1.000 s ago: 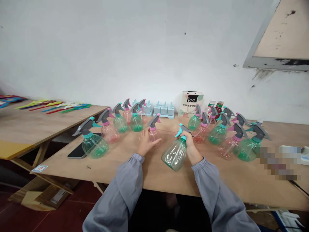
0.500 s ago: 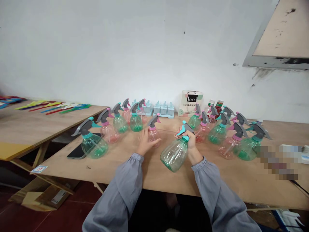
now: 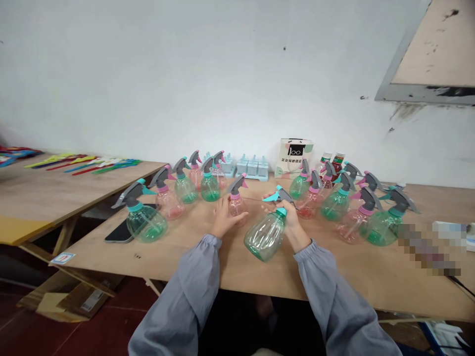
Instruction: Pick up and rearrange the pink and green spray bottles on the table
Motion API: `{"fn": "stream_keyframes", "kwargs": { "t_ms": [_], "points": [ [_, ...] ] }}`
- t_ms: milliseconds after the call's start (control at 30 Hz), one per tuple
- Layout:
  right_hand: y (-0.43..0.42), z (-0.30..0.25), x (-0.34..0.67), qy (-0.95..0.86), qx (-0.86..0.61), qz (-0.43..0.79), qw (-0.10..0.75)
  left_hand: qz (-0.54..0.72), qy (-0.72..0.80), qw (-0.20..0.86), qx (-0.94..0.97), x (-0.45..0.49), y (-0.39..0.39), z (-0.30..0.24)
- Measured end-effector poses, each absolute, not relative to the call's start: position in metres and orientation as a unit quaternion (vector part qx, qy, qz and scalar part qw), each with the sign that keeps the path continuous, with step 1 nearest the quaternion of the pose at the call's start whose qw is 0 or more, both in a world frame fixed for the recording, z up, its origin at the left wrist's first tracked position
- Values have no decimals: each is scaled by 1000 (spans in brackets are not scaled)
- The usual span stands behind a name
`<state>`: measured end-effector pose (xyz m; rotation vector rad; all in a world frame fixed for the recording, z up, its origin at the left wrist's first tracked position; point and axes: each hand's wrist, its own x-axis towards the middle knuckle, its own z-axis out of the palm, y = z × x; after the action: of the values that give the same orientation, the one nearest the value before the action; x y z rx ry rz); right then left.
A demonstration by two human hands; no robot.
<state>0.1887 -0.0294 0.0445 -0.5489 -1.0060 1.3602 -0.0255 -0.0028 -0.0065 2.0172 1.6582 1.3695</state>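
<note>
Tilting below the right fingers (image 3: pixel 288 209), a green spray bottle (image 3: pixel 264 237) is gripped round its neck (image 3: pixel 281 211), spray head (image 3: pixel 285 194) already fitted, not yet stood upright; a pink bottle (image 3: pixel 238 208) is half-ringed by the spread left fingers (image 3: pixel 221 210).

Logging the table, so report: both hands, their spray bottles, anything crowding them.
Left hand curved around upright pink spray bottle, grip firmness unclear. Right hand gripping green spray bottle, tilted. Other spray bottles standing close on both sides.

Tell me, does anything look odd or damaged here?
Dark smudges stain the mostly pale wall beneath the frame at upper right. The green spray bottle in the right hand is tilted, unlike the standing ones.
</note>
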Motion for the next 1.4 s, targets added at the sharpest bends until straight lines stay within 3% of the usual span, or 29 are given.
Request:
{"fn": "stream_keyframes", "kwargs": {
  "t_ms": [267,600,900,1200,1400],
  "points": [
    [-21,40,193,-354,-250,603,670,469,560,101,676,-25,-3,-7],
    [-21,38,196,-424,-250,557,669,471,556,97,678,-26,0,-9],
    [-37,53,216,-499,-359,402,679,457,559,120,681,-26,-1,-7],
    [-58,54,317,-413,-596,68,685,463,547,124,686,-27,1,-8],
    [-45,44,329,-431,-599,49,673,482,537,111,684,-27,2,-11]
  ]
}}
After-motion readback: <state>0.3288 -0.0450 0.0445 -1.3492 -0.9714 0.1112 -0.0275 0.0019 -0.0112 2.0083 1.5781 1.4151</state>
